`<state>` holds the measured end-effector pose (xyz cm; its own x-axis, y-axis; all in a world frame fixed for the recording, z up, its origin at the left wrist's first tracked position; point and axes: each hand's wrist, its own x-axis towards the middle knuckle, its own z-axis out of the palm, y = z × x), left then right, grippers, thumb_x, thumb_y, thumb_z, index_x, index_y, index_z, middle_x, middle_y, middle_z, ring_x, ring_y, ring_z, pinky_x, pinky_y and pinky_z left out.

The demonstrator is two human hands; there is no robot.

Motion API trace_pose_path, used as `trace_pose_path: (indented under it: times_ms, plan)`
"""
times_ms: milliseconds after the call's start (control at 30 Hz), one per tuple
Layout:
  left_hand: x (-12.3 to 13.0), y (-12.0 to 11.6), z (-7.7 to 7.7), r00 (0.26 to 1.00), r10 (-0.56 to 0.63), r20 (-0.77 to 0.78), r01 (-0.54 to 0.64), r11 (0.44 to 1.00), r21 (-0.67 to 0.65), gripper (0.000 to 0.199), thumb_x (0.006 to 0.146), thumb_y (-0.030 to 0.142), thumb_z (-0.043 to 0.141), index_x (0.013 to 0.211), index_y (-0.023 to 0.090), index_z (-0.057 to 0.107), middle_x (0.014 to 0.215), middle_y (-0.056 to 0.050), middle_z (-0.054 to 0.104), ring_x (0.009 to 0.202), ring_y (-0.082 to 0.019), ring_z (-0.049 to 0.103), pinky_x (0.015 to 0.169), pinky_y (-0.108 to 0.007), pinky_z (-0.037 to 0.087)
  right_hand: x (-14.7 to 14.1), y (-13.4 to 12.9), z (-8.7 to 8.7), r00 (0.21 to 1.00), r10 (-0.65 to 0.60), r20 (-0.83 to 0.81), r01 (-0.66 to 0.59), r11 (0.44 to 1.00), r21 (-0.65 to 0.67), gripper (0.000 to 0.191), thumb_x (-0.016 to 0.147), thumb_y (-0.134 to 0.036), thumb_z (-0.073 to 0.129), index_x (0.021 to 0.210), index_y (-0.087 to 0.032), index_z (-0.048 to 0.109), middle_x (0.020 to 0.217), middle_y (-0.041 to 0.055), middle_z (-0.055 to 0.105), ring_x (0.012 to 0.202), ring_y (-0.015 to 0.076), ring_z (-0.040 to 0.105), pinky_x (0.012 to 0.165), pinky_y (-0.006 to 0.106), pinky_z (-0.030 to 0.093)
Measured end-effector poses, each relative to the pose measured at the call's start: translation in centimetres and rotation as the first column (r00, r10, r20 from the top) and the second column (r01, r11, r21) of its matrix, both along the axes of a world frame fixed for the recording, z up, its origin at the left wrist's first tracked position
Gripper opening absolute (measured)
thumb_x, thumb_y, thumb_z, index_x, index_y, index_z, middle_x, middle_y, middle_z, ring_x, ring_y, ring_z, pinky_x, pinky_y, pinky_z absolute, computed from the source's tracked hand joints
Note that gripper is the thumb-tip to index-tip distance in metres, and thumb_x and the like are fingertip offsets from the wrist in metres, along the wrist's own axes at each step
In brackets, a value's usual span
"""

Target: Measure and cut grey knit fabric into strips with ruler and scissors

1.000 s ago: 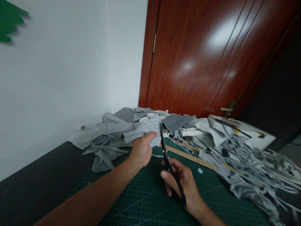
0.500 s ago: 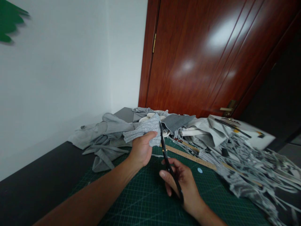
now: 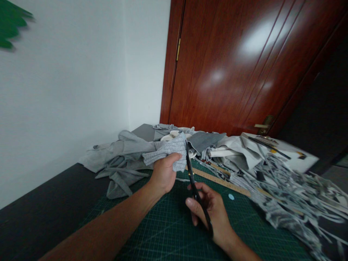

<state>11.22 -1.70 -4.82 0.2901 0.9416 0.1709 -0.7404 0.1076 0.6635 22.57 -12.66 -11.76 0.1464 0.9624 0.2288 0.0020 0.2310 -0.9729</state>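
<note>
My left hand pinches a light grey ribbed knit fabric piece, thumb on top, raised above the green cutting mat. In my right hand is a pair of black scissors, the fingers wrapped round its handles. The blades point away from me and lie along the fabric's right edge. Whether they have cloth between them I cannot make out.
Grey cloth pieces are heaped at the back left. A wooden ruler lies on the mat, near a small pale blue disc. Tangled fabric strips cover the right side, before a white box.
The scissors and my right hand have shifted very slightly to the right. The fabric's lower right corner hangs a little lower. My left hand has barely moved.
</note>
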Motion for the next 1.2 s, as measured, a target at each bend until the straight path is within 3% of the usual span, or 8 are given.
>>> trace_pose_path:
  times_ms: [267, 800, 1100, 1200]
  plan:
    - [-0.06, -0.43, -0.07, 0.999, -0.019, -0.032, 0.018, 0.999, -0.031, 0.026, 0.047, 0.015, 0.082, 0.064, 0.019, 0.062, 0.064, 0.004, 0.064, 0.062, -0.015, 0.056, 0.067, -0.029, 0.044, 0.13, 0.02, 0.32, 0.999, -0.019, 0.028, 0.019, 1.000, 0.010, 0.051, 0.078, -0.055, 0.088, 0.102, -0.016, 0.065, 0.051, -0.0094, 0.054, 0.035, 0.0067, 0.046, 0.036, 0.015, 0.033]
    - [0.00, -0.31, -0.54, 0.997, -0.029, -0.077, 0.028, 1.000, -0.014, 0.026, 0.050, 0.017, 0.081, 0.054, 0.020, 0.056, 0.057, 0.005, 0.057, 0.056, -0.014, 0.051, 0.063, -0.030, 0.041, 0.19, 0.07, 0.41, 0.999, -0.012, 0.042, 0.011, 1.000, 0.005, 0.050, 0.077, -0.051, 0.089, 0.101, -0.016, 0.064, 0.050, -0.0099, 0.054, 0.036, 0.0070, 0.046, 0.036, 0.016, 0.031]
    - [0.02, -0.21, -0.54, 0.998, -0.037, -0.057, 0.037, 0.999, 0.002, 0.027, 0.051, 0.015, 0.081, 0.053, 0.020, 0.054, 0.055, 0.006, 0.055, 0.053, -0.012, 0.050, 0.060, -0.029, 0.041, 0.17, 0.03, 0.77, 0.995, -0.029, 0.094, 0.031, 0.999, -0.017, 0.056, 0.079, -0.061, 0.084, 0.103, -0.015, 0.063, 0.050, -0.0106, 0.051, 0.036, 0.0072, 0.044, 0.037, 0.017, 0.030]
    - [-0.06, -0.21, -0.52, 0.999, -0.031, -0.032, 0.031, 0.999, 0.012, 0.025, 0.052, 0.013, 0.081, 0.057, 0.020, 0.058, 0.058, 0.005, 0.061, 0.056, -0.014, 0.057, 0.064, -0.030, 0.046, 0.11, 0.01, 0.85, 0.995, -0.030, 0.095, 0.033, 0.999, -0.027, 0.057, 0.079, -0.063, 0.083, 0.103, -0.015, 0.062, 0.050, -0.0105, 0.051, 0.035, 0.0071, 0.044, 0.037, 0.017, 0.029]
